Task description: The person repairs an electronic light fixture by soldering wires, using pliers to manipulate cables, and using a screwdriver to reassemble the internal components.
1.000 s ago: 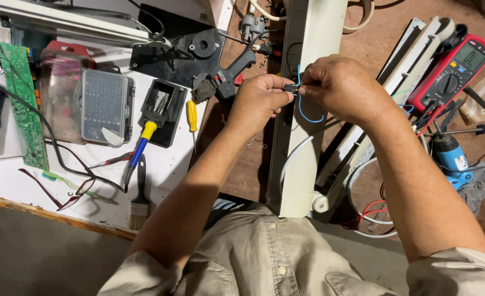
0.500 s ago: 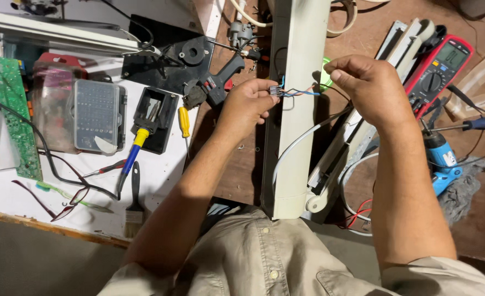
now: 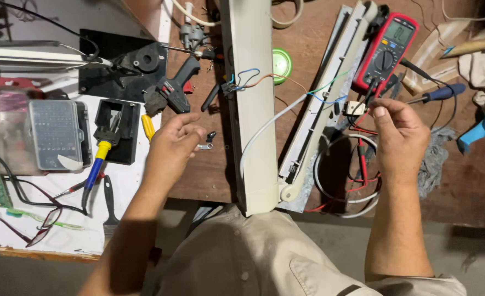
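Observation:
A long white lamp housing lies lengthwise across the brown bench, with blue and brown wires sticking out of its side. My left hand hovers to the left of it, fingers loosely apart and holding nothing, just above a small metal clip. My right hand is on the other side of the housing, its thumb and fingertip pinched on a black multimeter probe beside a small white connector. The red multimeter lies just beyond.
A second white fixture strip lies beside the housing, with white and red cables coiled below it. A blue-handled screwdriver, a green disc, a black glue gun, a yellow-and-blue screwdriver and a clear bit case surround them.
Both hands let go of the wires at the white housing. The left hand drew back to the left; the right hand moved right to the multimeter leads.

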